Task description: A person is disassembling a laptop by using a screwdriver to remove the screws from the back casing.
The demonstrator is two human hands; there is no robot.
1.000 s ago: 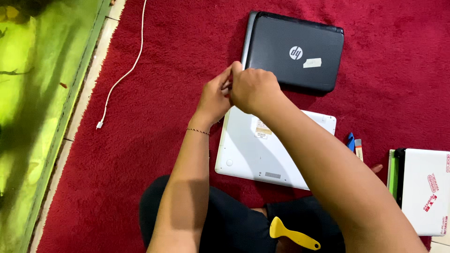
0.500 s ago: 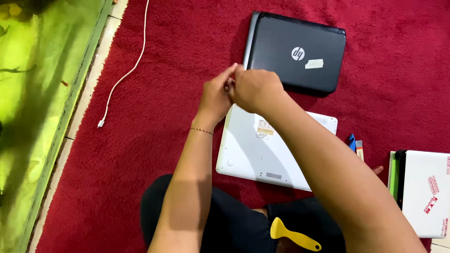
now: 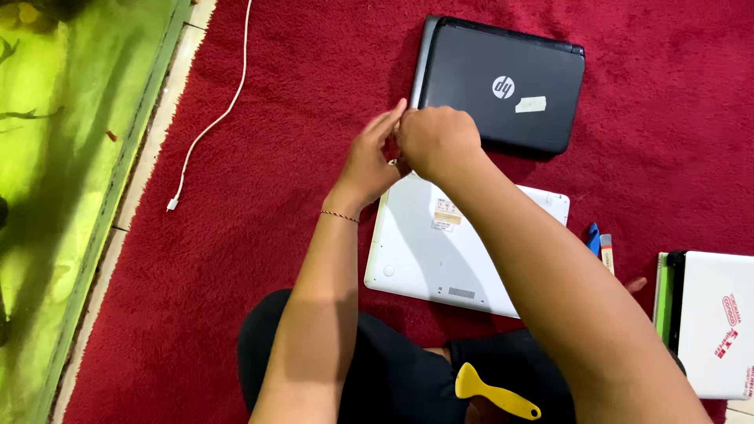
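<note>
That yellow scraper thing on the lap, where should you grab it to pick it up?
Grab the yellow scraper by its long narrow handle, the end pointing right. The wide flat blade is at the left end, and the handle looks thick enough for fingers to close around. It lies loose on the dark trousers near the right arm, so coming down from above with the right hand is probably easiest.

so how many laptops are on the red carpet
3: a black laptop at the top, a white laptop bottom-up under the arms, and a white laptop with red stickers at the right edge, partly cut off.
</note>
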